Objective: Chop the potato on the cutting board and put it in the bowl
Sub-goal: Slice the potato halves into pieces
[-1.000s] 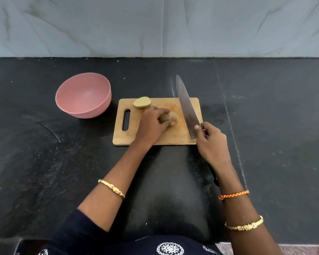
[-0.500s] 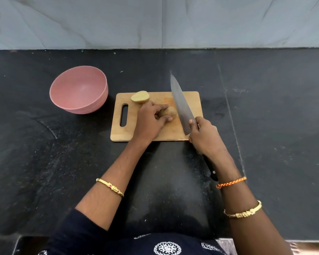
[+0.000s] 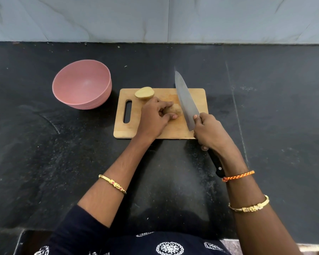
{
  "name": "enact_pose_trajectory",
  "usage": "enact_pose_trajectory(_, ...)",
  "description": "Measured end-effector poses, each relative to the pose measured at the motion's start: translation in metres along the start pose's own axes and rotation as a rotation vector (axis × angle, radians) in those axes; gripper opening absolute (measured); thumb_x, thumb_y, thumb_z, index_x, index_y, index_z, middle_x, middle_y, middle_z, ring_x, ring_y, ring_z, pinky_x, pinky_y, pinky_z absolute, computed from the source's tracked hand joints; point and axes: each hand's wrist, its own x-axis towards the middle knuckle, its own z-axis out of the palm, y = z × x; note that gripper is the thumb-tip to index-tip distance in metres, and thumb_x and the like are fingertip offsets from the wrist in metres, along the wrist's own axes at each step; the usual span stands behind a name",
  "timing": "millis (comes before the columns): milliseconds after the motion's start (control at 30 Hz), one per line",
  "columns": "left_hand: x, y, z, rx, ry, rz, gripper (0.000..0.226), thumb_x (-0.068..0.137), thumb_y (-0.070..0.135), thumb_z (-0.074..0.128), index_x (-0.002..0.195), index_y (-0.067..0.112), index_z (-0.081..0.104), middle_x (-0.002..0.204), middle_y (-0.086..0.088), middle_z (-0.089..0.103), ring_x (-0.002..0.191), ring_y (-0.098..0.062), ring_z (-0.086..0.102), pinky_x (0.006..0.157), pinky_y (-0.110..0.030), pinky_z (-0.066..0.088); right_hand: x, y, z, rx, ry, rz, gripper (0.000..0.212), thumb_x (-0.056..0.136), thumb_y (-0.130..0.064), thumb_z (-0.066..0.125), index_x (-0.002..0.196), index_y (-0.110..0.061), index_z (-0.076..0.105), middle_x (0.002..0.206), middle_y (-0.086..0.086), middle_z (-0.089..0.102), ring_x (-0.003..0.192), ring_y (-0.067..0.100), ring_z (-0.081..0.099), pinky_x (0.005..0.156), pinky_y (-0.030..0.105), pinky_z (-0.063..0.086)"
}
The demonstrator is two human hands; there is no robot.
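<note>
Your left hand [image 3: 155,116] grips one potato half [image 3: 175,109] at the middle of the cutting board [image 3: 197,96], fingers curled over it and thumb tucked at its near side. The second potato half [image 3: 144,93] lies cut face up at the board's far left corner, apart from your fingers and not being worked. Your right hand [image 3: 209,132] is closed round the handle of the knife [image 3: 185,100], forefinger riding up by the heel of the blade.

Change noted: over the last second the blade has closed in from the board's right edge and now stands just beside the right end of the held half, tip pointing away past the far edge of the board. Whether the edge is touching the potato cannot be told from this angle. Your left hand has kept its hold throughout.

Assessment: the potato is halved and no further; you are lining up the first cut on this half. No pieces have been produced, and the pink bowl [image 3: 82,85] on the black table [image 3: 44,162], left of the board, holds nothing.

Risk: your left thumb tip lies near the blade's line. Keep fingertips curled back before pressing down. The half's rounded side appears to face up, which should keep it steady.
</note>
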Motion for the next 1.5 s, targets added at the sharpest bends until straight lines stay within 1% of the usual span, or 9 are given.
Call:
enact_pose_trajectory(100, 0.0, 0.0, 0.001, 0.001, 0.012, -0.001, 0.046, 0.07, 0.019, 0.08, 0.114, 0.012, 0.066, 0.087, 0.001, 0.056, 0.072, -0.003, 0.046, 0.068, -0.005, 0.04, -0.002, -0.004, 0.003, -0.048, 0.031, -0.011, 0.03, 0.102, -0.034, 0.027, 0.098, -0.012, 0.047, 0.096, 0.011, 0.055, 0.067, 0.02, 0.052, 0.055, 0.031, 0.043)
enact_pose_trajectory(267, -0.004, 0.0, 0.006, 0.008, 0.061, 0.004, 0.045, 0.071, 0.018, 0.08, 0.113, 0.012, 0.066, 0.088, -0.002, 0.058, 0.078, -0.009, 0.051, 0.07, -0.007, 0.041, -0.012, -0.012, 0.017, -0.091, 0.085, 0.018, 0.029, 0.103, -0.028, 0.031, 0.111, -0.007, 0.048, 0.082, 0.003, 0.043, 0.081, 0.023, 0.048, 0.071, 0.034, 0.039)
enact_pose_trajectory(400, -0.003, -0.001, 0.005, 0.014, 0.068, 0.005, 0.045, 0.071, 0.018, 0.079, 0.114, 0.011, 0.066, 0.09, -0.004, 0.06, 0.08, -0.012, 0.052, 0.071, -0.009, 0.042, -0.03, -0.004, 0.031, -0.125, 0.094, 0.054, 0.025, 0.102, -0.029, 0.031, 0.106, -0.01, 0.045, 0.085, 0.008, 0.044, 0.085, 0.03, 0.049, 0.074, 0.037, 0.041)
enact_pose_trajectory(600, -0.004, 0.001, 0.002, 0.001, 0.016, -0.009, 0.047, 0.071, 0.016, 0.079, 0.115, 0.009, 0.065, 0.088, 0.0, 0.056, 0.072, -0.002, 0.046, 0.067, -0.001, 0.037, -0.054, 0.009, 0.017, -0.16, 0.07, 0.065, 0.023, 0.102, -0.032, 0.03, 0.09, -0.015, 0.04, 0.084, 0.009, 0.049, 0.078, 0.029, 0.051, 0.07, 0.035, 0.041)
enact_pose_trajectory(767, -0.001, 0.001, -0.002, -0.026, -0.011, -0.05, 0.047, 0.07, 0.016, 0.08, 0.115, 0.011, 0.065, 0.087, 0.006, 0.055, 0.073, 0.0, 0.047, 0.069, 0.001, 0.037, -0.042, -0.007, -0.008, -0.067, 0.166, -0.032, 0.035, 0.101, -0.031, 0.032, 0.068, -0.02, 0.035, 0.076, 0.008, 0.051, 0.061, 0.018, 0.047, 0.05, 0.029, 0.034)
enact_pose_trajectory(900, 0.002, 0.0, -0.003, -0.021, -0.04, -0.054, 0.047, 0.068, 0.016, 0.082, 0.113, 0.011, 0.067, 0.087, 0.006, 0.056, 0.074, -0.002, 0.049, 0.069, -0.001, 0.039, -0.019, -0.013, -0.002, -0.073, 0.089, -0.009, 0.029, 0.101, -0.032, 0.032, 0.08, -0.016, 0.044, 0.087, 0.011, 0.052, 0.069, 0.025, 0.051, 0.068, 0.039, 0.05)
enact_pose_trajectory(1167, 0.004, -0.002, -0.003, -0.018, -0.043, -0.06, 0.048, 0.067, 0.017, 0.082, 0.113, 0.012, 0.067, 0.088, 0.004, 0.058, 0.077, -0.006, 0.051, 0.069, -0.006, 0.041, -0.012, -0.015, -0.001, -0.079, 0.035, 0.005, 0.024, 0.102, -0.032, 0.031, 0.094, -0.014, 0.046, 0.094, 0.01, 0.052, 0.074, 0.022, 0.051, 0.071, 0.04, 0.05)
enact_pose_trajectory(1367, 0.002, 0.0, -0.001, -0.007, -0.001, -0.026, 0.046, 0.068, 0.016, 0.081, 0.112, 0.011, 0.067, 0.087, -0.003, 0.059, 0.076, -0.01, 0.051, 0.07, -0.008, 0.042, -0.014, -0.015, 0.006, -0.077, 0.077, -0.011, 0.021, 0.103, -0.028, 0.032, 0.097, -0.013, 0.045, 0.089, 0.005, 0.046, 0.062, 0.007, 0.04, 0.05, 0.024, 0.03)
enact_pose_trajectory(1500, -0.002, 0.0, 0.001, 0.015, 0.025, -0.004, 0.046, 0.07, 0.016, 0.08, 0.113, 0.01, 0.066, 0.09, -0.007, 0.061, 0.078, -0.016, 0.055, 0.072, -0.013, 0.045, -0.021, -0.014, 0.012, -0.074, 0.032, 0.013, 0.025, 0.103, -0.029, 0.033, 0.108, -0.012, 0.05, 0.096, 0.008, 0.048, 0.072, 0.015, 0.046, 0.069, 0.028, 0.036)
